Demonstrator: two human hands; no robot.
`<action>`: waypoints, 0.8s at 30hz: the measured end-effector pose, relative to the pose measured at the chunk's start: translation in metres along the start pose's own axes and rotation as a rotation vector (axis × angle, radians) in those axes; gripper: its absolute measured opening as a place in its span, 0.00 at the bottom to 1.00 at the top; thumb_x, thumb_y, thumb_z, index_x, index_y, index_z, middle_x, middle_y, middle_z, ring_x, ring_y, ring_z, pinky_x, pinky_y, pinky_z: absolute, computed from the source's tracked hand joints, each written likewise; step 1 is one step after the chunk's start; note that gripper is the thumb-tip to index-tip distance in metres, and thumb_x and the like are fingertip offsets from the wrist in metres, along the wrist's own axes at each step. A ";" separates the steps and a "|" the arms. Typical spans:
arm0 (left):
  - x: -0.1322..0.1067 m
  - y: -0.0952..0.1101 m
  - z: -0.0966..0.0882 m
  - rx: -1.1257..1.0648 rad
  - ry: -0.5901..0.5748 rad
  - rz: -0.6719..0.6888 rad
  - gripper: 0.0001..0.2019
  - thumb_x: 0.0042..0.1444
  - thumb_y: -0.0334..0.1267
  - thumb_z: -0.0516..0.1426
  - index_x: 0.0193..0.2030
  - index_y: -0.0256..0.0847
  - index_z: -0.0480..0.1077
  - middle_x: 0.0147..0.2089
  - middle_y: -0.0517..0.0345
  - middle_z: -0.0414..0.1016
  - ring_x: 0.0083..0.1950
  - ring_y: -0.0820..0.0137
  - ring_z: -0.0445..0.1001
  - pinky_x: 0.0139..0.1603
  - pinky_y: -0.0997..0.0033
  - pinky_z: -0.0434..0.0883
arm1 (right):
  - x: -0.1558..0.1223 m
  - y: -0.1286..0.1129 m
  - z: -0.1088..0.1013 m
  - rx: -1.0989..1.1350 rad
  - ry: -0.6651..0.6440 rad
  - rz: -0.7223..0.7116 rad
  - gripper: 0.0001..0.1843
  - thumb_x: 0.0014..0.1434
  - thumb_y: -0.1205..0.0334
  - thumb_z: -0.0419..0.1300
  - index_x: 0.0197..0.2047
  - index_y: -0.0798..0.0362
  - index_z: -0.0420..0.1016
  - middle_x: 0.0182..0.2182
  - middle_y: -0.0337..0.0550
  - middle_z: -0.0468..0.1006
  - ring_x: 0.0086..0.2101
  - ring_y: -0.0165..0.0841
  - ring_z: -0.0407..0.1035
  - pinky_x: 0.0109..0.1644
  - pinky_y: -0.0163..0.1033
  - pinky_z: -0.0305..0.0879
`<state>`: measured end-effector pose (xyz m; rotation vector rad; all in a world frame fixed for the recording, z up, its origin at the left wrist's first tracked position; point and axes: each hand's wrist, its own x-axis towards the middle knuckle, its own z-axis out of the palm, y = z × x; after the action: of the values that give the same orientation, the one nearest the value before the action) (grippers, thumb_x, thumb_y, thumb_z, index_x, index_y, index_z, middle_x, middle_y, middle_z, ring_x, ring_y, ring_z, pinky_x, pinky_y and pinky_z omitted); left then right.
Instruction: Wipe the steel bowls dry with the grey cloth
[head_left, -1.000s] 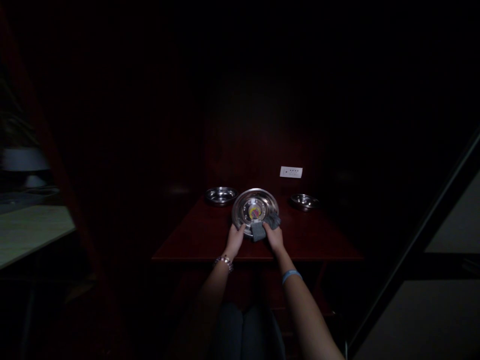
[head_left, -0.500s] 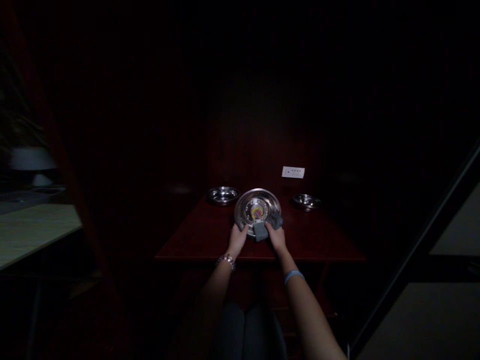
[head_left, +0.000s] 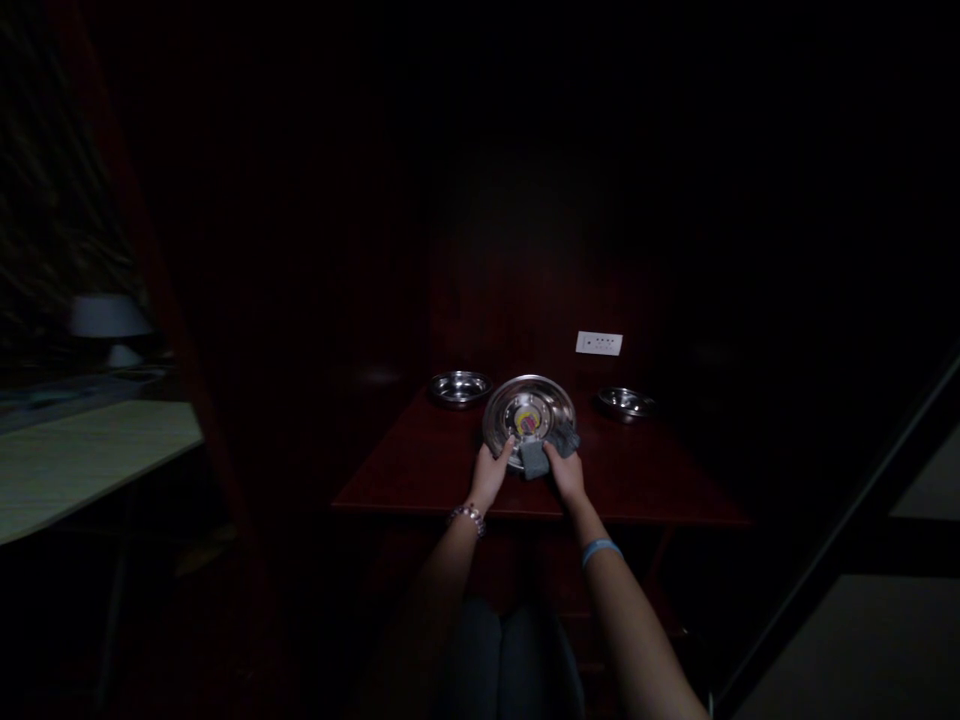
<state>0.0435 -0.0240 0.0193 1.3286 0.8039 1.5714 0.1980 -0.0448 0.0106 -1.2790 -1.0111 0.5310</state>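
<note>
A shiny metal basin with a yellow and pink sticker in its middle is tilted up, its inside facing me. My left hand grips the lower left rim, thumb over the inner side. At the lower right, my right hand is closed on a grey cloth pressed against the rim. The fingers behind the basin are hidden. Behind it to the left sits one metal bowl, and to the right another metal bowl.
All of this is at a dark red desk with walls on its sides. A white socket panel is on the back wall. Farther left stand a pale table and a lamp.
The whole view has shifted slightly, so things sit farther right. My left thumb has moved up onto the basin's inner face. Both hands keep their hold.
</note>
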 end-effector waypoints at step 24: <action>-0.004 0.007 0.006 -0.089 -0.093 0.030 0.30 0.41 0.40 0.68 0.53 0.37 0.69 0.55 0.46 0.75 0.56 0.62 0.73 0.60 0.60 0.66 | 0.005 0.005 0.000 -0.003 -0.011 0.015 0.22 0.53 0.50 0.60 0.48 0.53 0.77 0.47 0.47 0.80 0.49 0.40 0.74 0.55 0.42 0.67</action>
<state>0.0481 -0.0309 0.0253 1.3442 0.6525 1.5395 0.2011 -0.0395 0.0071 -1.2890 -1.0122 0.5483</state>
